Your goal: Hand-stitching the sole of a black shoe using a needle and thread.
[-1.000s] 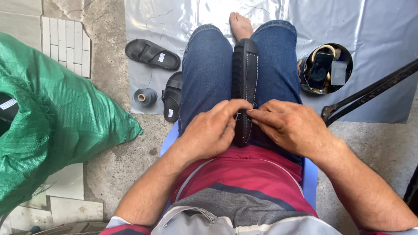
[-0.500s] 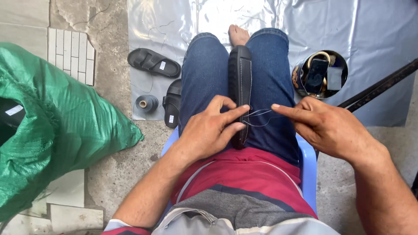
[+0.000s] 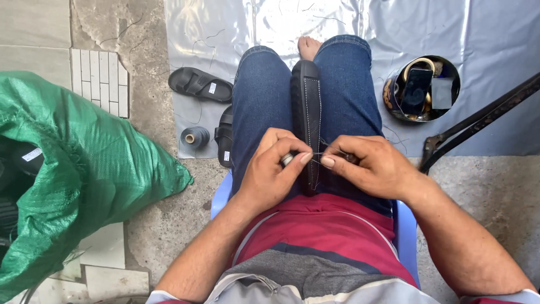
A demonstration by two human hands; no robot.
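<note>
Bright, even daylight; soft shadows only. Mild glare on the plastic sheet (image 3: 270,34) at top centre. Sharp throughout, slight wide-angle stretch at edges.

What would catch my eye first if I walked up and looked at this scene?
Probably the two hands at the centre: the left hand and right hand pinch a thin thread over a black sandal clamped between the knees. Next, the big green sack at the left, then the round tin of odds and ends at the upper right.
</note>
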